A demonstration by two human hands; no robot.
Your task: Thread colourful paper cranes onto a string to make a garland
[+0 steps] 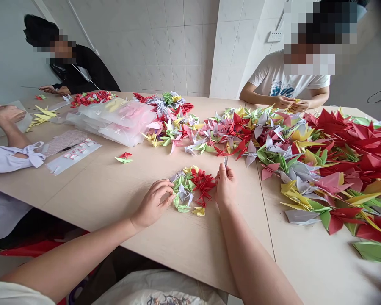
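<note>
A small cluster of folded paper cranes [192,189], red, green, grey and yellow, lies on the wooden table [114,195] between my hands. My left hand [154,204] rests at the cluster's left edge, fingers curled and pinching a green crane. My right hand [225,183] is at the cluster's right side, fingers pinched on a small thin grey object [225,161] that sticks up above the fingertips; I cannot make out what it is.
A large heap of coloured paper cranes [320,152] covers the table's right and far side. Clear plastic bags [120,116] lie at the centre left, sticker sheets [73,154] beside them. Three other people sit around the table, hands on paper.
</note>
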